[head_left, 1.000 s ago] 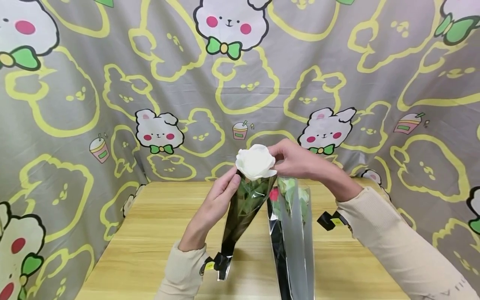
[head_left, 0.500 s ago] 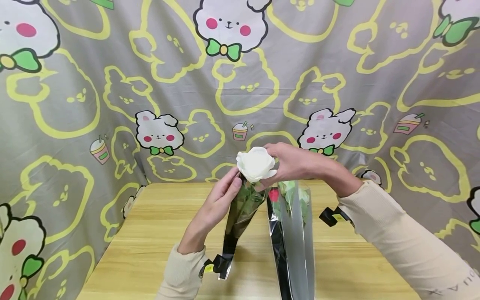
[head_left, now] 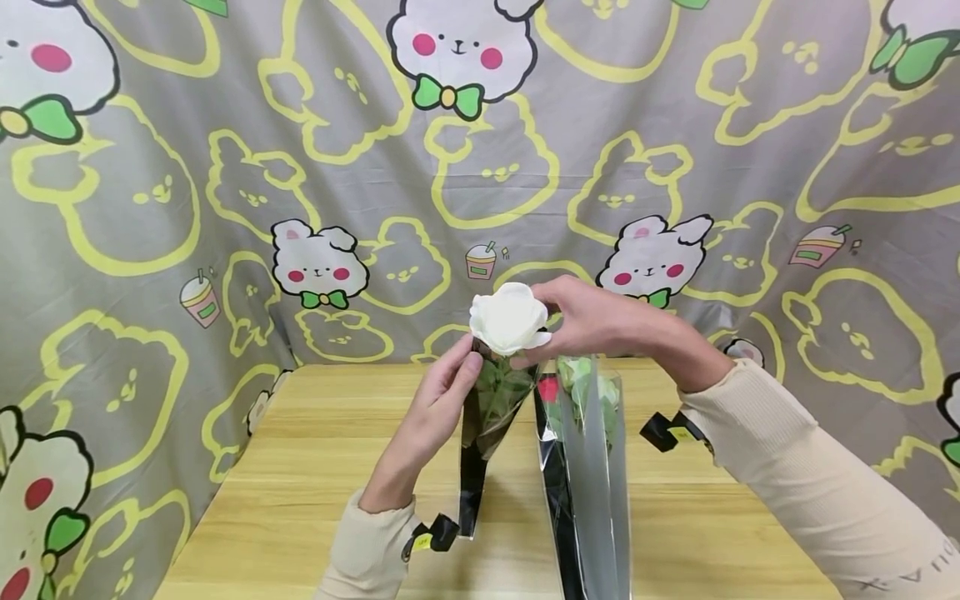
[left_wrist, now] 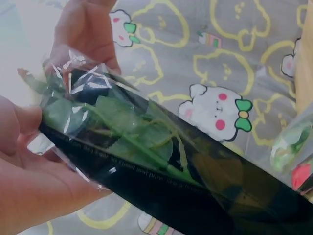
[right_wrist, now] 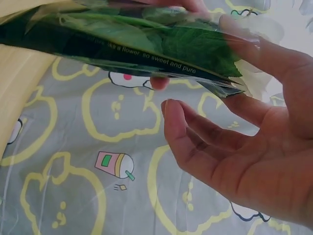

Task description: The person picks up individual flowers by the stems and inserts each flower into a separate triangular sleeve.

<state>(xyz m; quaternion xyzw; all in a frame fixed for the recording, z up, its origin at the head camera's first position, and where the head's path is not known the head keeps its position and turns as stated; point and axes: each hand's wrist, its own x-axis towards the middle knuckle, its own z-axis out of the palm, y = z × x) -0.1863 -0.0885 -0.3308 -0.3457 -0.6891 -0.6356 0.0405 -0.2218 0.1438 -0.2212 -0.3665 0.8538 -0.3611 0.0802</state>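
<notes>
A white rose [head_left: 510, 318] stands bloom up in a black and clear plastic flower sleeve [head_left: 472, 483], held above the table. My left hand [head_left: 429, 408] grips the sleeve near its upper rim, thumb on the near side. From the other side, my right hand [head_left: 592, 323] holds the rose with thumb and finger just under the bloom. Green leaves and a stem [left_wrist: 132, 152] show through the clear plastic in the left wrist view. In the right wrist view, the remaining fingers [right_wrist: 195, 132] of the right hand curl loosely below the sleeve.
Right of the held sleeve, other wrapped flowers [head_left: 592, 483] lie on the wooden table [head_left: 315, 467], with pale green blooms and a red one [head_left: 549, 388]. A patterned grey curtain [head_left: 480, 192] surrounds the table at the back and sides.
My right thumb has come round to the front under the bloom. The sleeve's lower end has swung right and slightly up. My left hand keeps its grip.
</notes>
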